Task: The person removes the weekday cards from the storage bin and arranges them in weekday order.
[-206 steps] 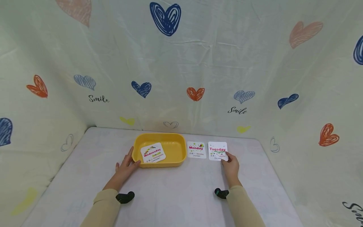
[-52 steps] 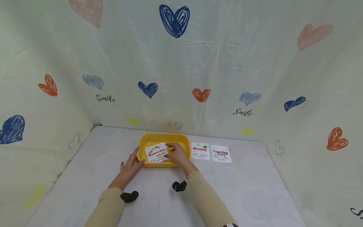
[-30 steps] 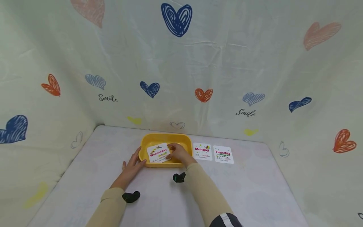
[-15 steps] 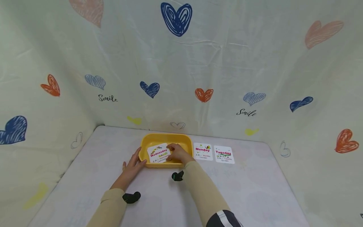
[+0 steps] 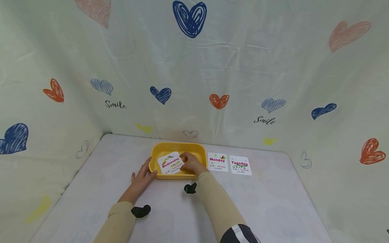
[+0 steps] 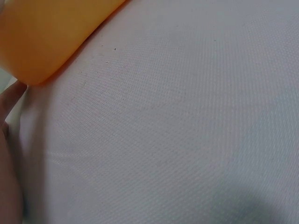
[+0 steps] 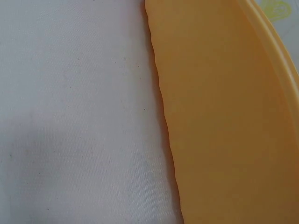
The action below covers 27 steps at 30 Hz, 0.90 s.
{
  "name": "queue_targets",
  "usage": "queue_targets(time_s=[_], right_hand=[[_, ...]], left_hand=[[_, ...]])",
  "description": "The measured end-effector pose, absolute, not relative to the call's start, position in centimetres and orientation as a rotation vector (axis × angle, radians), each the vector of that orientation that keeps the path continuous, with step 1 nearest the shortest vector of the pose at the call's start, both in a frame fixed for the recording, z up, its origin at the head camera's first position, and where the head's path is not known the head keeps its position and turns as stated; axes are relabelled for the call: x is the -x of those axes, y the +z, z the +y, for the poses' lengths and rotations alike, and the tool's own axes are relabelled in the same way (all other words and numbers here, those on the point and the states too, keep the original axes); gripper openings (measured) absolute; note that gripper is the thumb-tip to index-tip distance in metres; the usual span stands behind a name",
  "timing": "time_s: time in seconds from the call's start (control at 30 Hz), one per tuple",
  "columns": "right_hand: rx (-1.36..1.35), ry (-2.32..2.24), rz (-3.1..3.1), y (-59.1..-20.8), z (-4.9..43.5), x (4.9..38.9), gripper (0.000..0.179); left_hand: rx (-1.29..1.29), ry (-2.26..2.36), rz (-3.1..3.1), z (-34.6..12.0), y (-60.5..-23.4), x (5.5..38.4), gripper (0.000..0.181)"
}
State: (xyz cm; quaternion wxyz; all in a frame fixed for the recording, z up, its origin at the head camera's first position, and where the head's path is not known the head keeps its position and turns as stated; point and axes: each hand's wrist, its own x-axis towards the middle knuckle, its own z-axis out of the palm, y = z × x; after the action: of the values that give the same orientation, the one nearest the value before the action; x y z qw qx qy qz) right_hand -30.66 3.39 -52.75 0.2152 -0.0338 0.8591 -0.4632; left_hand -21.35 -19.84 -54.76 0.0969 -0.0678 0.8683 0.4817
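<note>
A white card printed "Wednesday" sits tilted in the yellow tray at the back of the table. My right hand reaches into the tray and pinches that card by its right edge. At the tray's left end my left hand rests against the wall, thumb toward the near corner and fingers extended along the side. One left finger touches the tray's lower edge in the left wrist view. The right wrist view takes in only the tray's outer wall and tabletop; the right hand is out of its frame.
To the right of the tray lie a "Monday" card and a "Tuesday" card, side by side and face up. The white table ends at a heart-patterned curtain behind and at both sides.
My right hand let go of the Tuesday card and moved left into the tray, taking the Wednesday card by its edge. That card has just shifted and turned slightly. The left hand stayed at the tray.
</note>
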Motion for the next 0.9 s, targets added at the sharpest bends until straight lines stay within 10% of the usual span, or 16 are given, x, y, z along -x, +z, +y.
queue_targets(time_s=[0.9], right_hand=[[0.000,-1.396,2.365,-52.44,3.31,30.54,0.033]], left_hand=[[0.212,1.441,2.573,-19.83,-54.96,21.50,0.078]])
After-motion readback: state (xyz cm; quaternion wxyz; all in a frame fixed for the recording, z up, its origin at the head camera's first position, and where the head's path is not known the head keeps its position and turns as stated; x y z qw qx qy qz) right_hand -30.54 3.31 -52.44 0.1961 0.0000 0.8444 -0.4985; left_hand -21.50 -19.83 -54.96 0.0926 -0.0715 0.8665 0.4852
